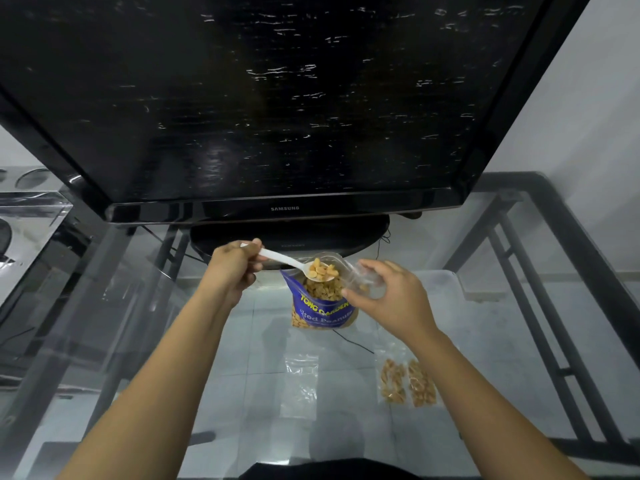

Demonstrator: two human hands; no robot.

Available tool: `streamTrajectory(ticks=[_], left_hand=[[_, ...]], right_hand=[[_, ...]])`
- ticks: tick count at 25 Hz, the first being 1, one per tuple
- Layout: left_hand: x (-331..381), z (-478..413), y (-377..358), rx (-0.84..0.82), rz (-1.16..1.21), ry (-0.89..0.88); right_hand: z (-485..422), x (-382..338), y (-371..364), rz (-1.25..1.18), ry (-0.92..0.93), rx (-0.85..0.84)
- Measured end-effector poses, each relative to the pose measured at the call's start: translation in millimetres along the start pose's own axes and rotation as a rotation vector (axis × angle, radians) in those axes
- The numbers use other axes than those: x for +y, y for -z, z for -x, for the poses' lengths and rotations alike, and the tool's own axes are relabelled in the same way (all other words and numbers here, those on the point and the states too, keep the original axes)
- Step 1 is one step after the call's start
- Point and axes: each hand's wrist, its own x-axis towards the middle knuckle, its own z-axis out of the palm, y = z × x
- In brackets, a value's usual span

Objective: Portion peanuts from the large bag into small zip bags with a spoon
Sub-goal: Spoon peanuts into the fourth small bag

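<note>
The left hand (232, 268) grips the spoon (294, 265) by its handle end. Right of that grip, the peanuts (322, 270) in its bowl hang over the open large bag (322, 306), which stands on the table (242, 358). Just right again, the right hand (391, 299) holds a small zip bag (360, 275). Nearer than both grips lie an empty zip bag (300, 382) and, to its right, two filled zip bags (407, 382). Behind stands a television (277, 98).
</note>
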Motion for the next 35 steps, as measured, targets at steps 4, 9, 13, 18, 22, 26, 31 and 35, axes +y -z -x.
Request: streamTrajectory(ticks=[4,9,13,18,22,26,31,35], left_hand=[[29,18,-3,-0.026,-0.025,-0.126],[52,73,-23,-0.039,-0.569,-0.748],[62,108,-29,-0.094,-0.904,-1.115],[90,104,-10,0.127,-0.648,-1.102],[55,71,-20,0.074,-0.696,-0.825],[-4,51,-30,-0.032,-0.715,-0.494],[-44,79,-25,0.211,-0.505,-0.734],[-98,119,-34,-0.276,-0.441,-0.514]], right_hand=[[-5,-14,-9,0.009,0.036,0.008],[-4,-28,-24,-0.224,0.05,0.132],[-4,-34,-31,-0.312,0.058,0.185],[4,-24,-23,-0.415,-0.055,0.182],[12,-20,-14,-0.565,-0.214,0.18],[23,-17,-6,-0.62,-0.279,0.2],[46,-9,1,-0.623,-0.298,0.205],[65,2,-5,-0.619,-0.316,0.183]])
